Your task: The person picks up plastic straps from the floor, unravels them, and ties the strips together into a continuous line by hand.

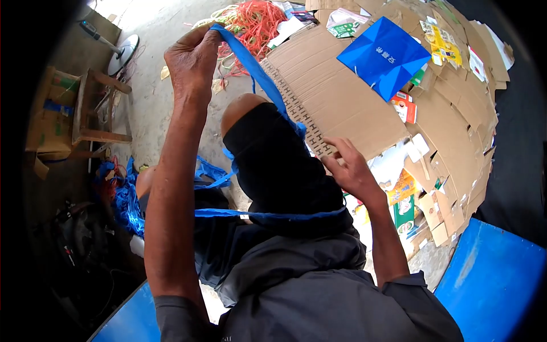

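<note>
My left hand (192,60) is raised at the upper left, its fingers pinched on the end of a blue fabric-like strip (253,68). From there the strip slants down to the side of my raised knee (273,148) in dark cloth, where it looks bunched or knotted. Another length of blue strip (273,215) crosses my thigh lower down. Beside the knee, my right hand (350,171) hangs over the edge of a flattened cardboard sheet (336,80). Its fingers are bent but apart, and no held thing shows in them.
A blue printed bag (384,57) lies on piled flattened cardboard (456,125) to the right. Tangled red and pale string (256,25) is at the top. Blue strips (126,196) heap at left, near a wooden stool (94,114). A blue panel (493,279) stands lower right.
</note>
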